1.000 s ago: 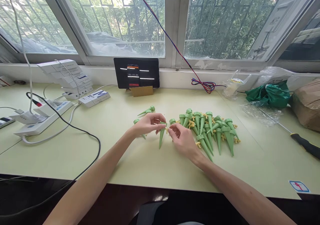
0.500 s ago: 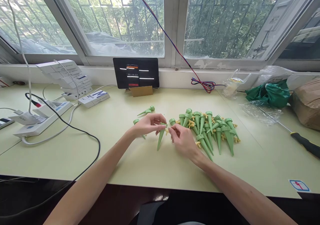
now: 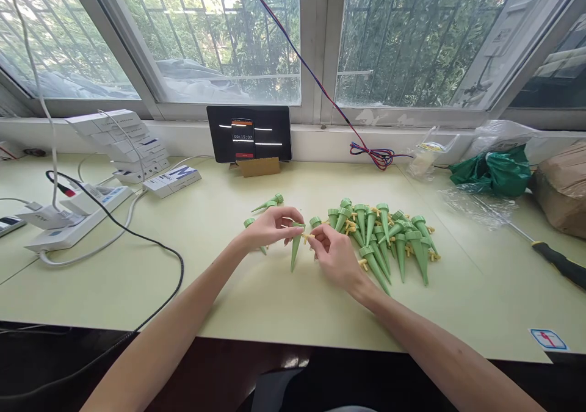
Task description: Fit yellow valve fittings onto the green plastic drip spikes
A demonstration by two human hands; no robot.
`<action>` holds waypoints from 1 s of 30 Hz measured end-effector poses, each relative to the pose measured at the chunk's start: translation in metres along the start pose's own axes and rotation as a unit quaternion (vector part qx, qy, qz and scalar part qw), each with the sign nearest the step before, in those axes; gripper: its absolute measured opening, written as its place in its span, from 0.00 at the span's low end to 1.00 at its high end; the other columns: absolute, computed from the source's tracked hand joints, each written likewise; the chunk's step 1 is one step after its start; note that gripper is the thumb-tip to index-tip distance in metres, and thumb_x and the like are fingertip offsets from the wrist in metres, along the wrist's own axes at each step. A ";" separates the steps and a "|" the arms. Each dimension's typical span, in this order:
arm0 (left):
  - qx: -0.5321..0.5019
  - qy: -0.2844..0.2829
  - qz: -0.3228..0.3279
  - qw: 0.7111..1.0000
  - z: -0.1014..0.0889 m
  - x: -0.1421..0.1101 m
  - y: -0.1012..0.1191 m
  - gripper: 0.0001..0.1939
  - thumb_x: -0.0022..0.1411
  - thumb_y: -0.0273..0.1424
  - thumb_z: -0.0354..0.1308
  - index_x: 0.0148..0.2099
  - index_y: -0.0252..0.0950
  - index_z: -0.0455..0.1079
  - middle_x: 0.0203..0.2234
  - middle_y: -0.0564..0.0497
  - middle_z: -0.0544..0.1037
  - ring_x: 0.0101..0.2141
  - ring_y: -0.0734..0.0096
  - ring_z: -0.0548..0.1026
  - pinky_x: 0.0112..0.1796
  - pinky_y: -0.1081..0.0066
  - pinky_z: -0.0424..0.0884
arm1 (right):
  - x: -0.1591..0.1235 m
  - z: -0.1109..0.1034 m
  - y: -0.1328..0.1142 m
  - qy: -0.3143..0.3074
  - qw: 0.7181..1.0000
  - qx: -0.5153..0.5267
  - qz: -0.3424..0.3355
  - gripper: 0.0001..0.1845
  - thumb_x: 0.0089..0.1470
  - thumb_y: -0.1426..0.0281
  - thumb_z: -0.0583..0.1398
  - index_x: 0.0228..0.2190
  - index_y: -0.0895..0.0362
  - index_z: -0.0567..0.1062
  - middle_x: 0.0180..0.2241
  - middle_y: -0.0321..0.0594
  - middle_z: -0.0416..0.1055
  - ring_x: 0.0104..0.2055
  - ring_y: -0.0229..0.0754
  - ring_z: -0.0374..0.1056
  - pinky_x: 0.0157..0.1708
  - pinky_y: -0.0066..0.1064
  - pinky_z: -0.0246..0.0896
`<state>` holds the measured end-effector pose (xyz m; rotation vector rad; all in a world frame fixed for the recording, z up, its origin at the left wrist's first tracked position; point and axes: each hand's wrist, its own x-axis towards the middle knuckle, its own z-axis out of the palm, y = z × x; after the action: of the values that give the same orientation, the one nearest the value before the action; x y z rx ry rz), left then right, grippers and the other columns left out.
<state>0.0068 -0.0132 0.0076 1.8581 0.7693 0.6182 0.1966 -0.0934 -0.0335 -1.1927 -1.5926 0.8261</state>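
My left hand [image 3: 273, 227] is closed on the capped top of a green plant watering spike [image 3: 295, 254], whose tip points down toward the table. A small yellow valve [image 3: 307, 237] sticks out from the spike's side. The fingertips of my right hand [image 3: 333, 250] pinch this valve at its outer end. To the right of my right hand lies a heap of similar green watering spikes [image 3: 378, 232] with yellow valves. A few more green spikes [image 3: 273, 201] lie behind and beside my left hand, one of them partly hidden by it.
A tablet [image 3: 249, 134] showing a timer leans by the window. At left are a power strip [image 3: 77, 223], a black cable [image 3: 176, 253] and stacked white boxes [image 3: 132, 143]. A screwdriver [image 3: 558, 265], a green bag [image 3: 494, 174] and a brown parcel [image 3: 561, 186] lie at right.
The spike's tip swung slightly left, then back to hang straighter. My right fingers have shifted a little on the yellow valve, so more of it shows. Both hands stay in place.
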 end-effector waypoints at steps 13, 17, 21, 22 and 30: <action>0.004 -0.010 0.000 1.000 0.000 0.001 -0.001 0.14 0.60 0.40 0.64 0.41 0.35 0.73 0.33 0.51 0.72 0.26 0.76 0.72 0.25 0.74 0.70 | -0.001 0.000 -0.001 -0.004 1.000 -0.023 0.012 0.17 0.65 0.59 0.53 0.29 0.55 0.69 0.24 0.35 0.70 0.24 0.37 0.64 0.27 0.29 0.57; 0.008 0.002 -0.004 1.000 0.000 0.001 -0.001 0.14 0.60 0.40 0.64 0.40 0.35 0.73 0.33 0.51 0.72 0.28 0.75 0.73 0.25 0.74 0.70 | -0.001 0.000 -0.001 0.000 1.000 -0.011 0.001 0.10 0.62 0.62 0.57 0.35 0.55 0.70 0.31 0.37 0.73 0.26 0.37 0.66 0.28 0.29 0.60; 0.009 0.001 -0.005 1.000 0.000 0.001 -0.002 0.14 0.60 0.41 0.64 0.40 0.35 0.73 0.32 0.51 0.71 0.28 0.74 0.74 0.25 0.75 0.70 | 0.000 0.000 0.001 -0.002 1.000 -0.004 -0.004 0.09 0.61 0.63 0.57 0.33 0.55 0.70 0.31 0.38 0.73 0.27 0.38 0.67 0.30 0.30 0.61; 0.008 -0.001 -0.004 1.000 0.000 0.001 -0.002 0.14 0.60 0.41 0.64 0.40 0.35 0.73 0.32 0.51 0.71 0.29 0.74 0.74 0.25 0.75 0.70 | 0.000 0.001 0.001 -0.003 1.000 -0.002 -0.005 0.09 0.62 0.63 0.57 0.33 0.55 0.70 0.30 0.38 0.73 0.27 0.38 0.67 0.30 0.30 0.61; -0.001 -0.012 -0.005 1.000 -0.001 0.000 -0.003 0.14 0.60 0.40 0.65 0.41 0.35 0.73 0.31 0.51 0.72 0.29 0.73 0.74 0.26 0.75 0.71 | -0.001 0.000 0.000 -0.013 0.999 -0.039 0.005 0.16 0.65 0.61 0.54 0.27 0.55 0.70 0.22 0.34 0.68 0.23 0.37 0.63 0.27 0.30 0.56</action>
<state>0.0056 -0.0113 0.0048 1.8558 0.7607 0.5896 0.1967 -0.0942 -0.0334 -1.2501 -1.6546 0.7964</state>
